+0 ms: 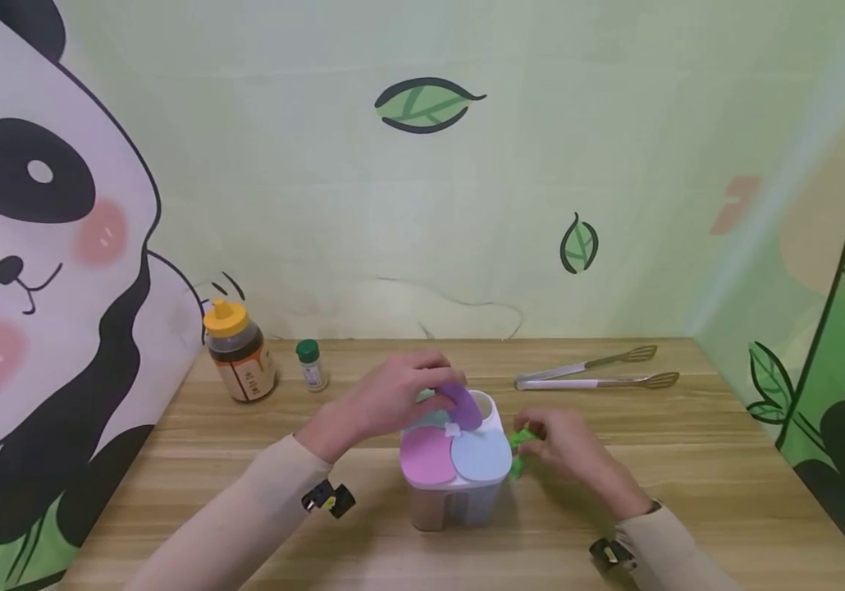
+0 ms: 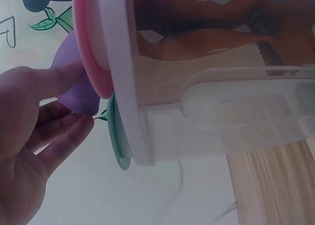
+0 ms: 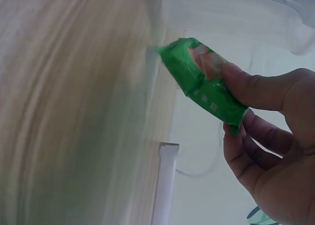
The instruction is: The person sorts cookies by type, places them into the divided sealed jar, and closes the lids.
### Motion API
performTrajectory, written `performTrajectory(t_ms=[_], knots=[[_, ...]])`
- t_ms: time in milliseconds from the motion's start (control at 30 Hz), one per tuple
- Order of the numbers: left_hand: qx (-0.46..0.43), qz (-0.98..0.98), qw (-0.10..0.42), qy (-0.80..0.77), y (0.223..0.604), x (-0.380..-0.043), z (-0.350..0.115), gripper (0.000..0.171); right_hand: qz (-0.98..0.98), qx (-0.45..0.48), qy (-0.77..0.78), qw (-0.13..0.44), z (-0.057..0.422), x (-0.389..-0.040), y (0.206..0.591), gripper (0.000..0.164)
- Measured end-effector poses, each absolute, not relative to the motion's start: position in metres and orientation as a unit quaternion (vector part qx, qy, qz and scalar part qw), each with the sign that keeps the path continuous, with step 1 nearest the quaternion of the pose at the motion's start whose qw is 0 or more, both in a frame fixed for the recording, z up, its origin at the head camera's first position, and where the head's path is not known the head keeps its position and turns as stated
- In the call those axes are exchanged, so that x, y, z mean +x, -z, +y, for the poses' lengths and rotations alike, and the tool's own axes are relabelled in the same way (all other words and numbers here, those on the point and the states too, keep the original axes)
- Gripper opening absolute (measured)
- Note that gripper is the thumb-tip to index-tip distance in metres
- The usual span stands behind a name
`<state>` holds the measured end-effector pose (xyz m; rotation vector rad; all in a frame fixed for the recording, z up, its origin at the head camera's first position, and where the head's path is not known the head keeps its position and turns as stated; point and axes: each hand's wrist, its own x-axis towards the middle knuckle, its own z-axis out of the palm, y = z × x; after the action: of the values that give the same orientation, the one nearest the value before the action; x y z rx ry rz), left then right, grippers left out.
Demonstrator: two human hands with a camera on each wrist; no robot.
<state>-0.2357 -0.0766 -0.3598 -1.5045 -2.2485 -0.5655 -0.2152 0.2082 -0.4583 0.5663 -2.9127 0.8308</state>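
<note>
A clear-walled storage box with a white rim and petal-like coloured lids stands mid-table. My left hand pinches its purple lid, which is tilted up over a round opening at the back right. The pink lid and blue lid lie flat; the green lid is partly behind my left hand in the head view. Orange-brown wrapped pieces show through the box wall. At the box's right side, my right hand pinches a small green wrapped snack packet between thumb and fingers.
Tongs with slotted ends lie at the back right. A brown squeeze bottle with a yellow cap and a small green-capped shaker stand at the back left. A printed panda backdrop rises behind the wooden table.
</note>
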Motion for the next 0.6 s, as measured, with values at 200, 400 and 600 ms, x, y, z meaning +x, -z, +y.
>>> performTrajectory(t_ms=[200, 400, 600], knots=[[-0.517, -0.804, 0.204, 0.209, 0.359, -0.232, -0.073, 0.021, -0.943, 0.195, -0.258, 0.075, 0.212, -0.215, 0.455, 0.022], [-0.496, -0.809, 0.215, 0.229, 0.359, -0.227, -0.069, 0.02, -0.936, 0.201, -0.273, 0.099, 0.216, -0.212, 0.446, 0.022], [-0.481, -0.811, 0.224, 0.245, 0.359, -0.224, -0.066, 0.02, -0.916, 0.217, -0.291, 0.171, 0.219, -0.208, 0.426, 0.03]])
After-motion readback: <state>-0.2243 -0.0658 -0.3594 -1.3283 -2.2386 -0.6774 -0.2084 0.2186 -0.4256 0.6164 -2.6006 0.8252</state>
